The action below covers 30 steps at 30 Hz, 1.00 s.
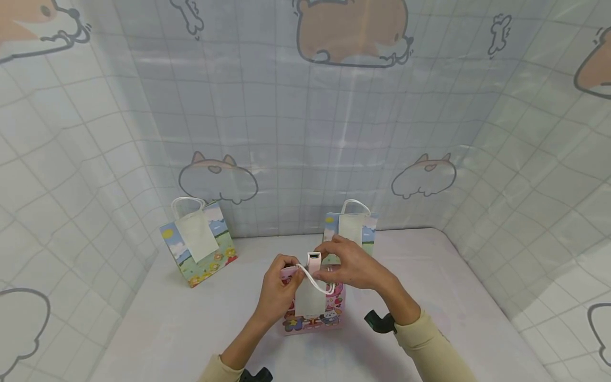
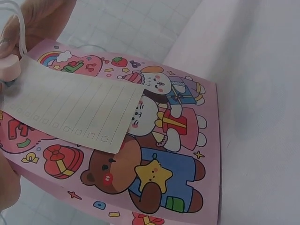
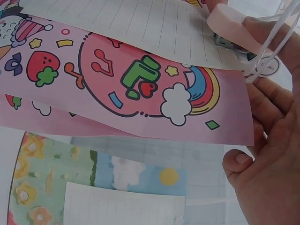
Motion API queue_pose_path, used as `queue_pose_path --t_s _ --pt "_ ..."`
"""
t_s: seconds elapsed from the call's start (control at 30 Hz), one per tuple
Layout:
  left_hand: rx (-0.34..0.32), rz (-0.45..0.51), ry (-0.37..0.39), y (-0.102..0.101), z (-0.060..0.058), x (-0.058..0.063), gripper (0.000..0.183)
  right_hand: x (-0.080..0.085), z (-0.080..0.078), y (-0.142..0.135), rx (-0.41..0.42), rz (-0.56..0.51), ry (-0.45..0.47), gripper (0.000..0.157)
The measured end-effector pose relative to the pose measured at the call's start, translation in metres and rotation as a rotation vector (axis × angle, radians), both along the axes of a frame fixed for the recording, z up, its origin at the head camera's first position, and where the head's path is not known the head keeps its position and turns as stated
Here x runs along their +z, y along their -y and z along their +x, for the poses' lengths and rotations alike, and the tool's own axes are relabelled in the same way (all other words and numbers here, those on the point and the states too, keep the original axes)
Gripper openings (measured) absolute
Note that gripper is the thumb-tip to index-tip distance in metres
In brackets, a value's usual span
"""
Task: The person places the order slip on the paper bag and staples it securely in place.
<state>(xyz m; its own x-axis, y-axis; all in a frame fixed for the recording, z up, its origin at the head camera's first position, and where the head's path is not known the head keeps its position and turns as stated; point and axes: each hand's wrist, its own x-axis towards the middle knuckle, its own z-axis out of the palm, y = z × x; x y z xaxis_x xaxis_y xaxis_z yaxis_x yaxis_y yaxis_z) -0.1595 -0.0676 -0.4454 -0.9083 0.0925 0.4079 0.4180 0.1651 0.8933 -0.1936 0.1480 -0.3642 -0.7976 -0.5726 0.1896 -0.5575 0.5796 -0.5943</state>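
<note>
A pink paper gift bag (image 2: 187, 187) with cartoon animals stands upright in front of me, a lined white paper sheet (image 2: 84, 103) lying against its front. My left hand (image 1: 278, 291) pinches the bag's top edge on the left. With its fingers, my right hand (image 1: 350, 265) holds a small pink mini stapler (image 3: 229, 28) at the top edge, over the sheet's upper end. White cord handles (image 1: 317, 284) loop down across the sheet beside the stapler. Whether the stapler's jaws are pressed together cannot be seen clearly.
Two blue-and-green landscape bags with white sheets on their fronts stand behind: one bag (image 1: 181, 252) at the back left, tilted, another bag (image 1: 369, 239) behind my right hand. A pale table (image 1: 191, 329) lies below, with grid-patterned curtains (image 1: 305, 132) around it.
</note>
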Motion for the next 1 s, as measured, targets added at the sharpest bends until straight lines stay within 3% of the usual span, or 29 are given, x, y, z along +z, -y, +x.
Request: queue_pose_path --t_s 0.2,0.47,1.0 --pt "-0.036 -0.002 -0.003 0.005 -0.002 -0.006 0.023 0.001 0.001 -0.001 0.005 -0.004 -0.003 0.035" --pt "-0.068 -0.092 -0.036 0.01 -0.001 -0.005 0.045 -0.001 0.001 -0.002 0.004 -0.012 0.01 0.038" --pt "0.024 -0.208 -0.051 0.013 -0.001 0.002 0.042 -0.004 0.002 0.0 -0.007 -0.003 0.009 0.036"
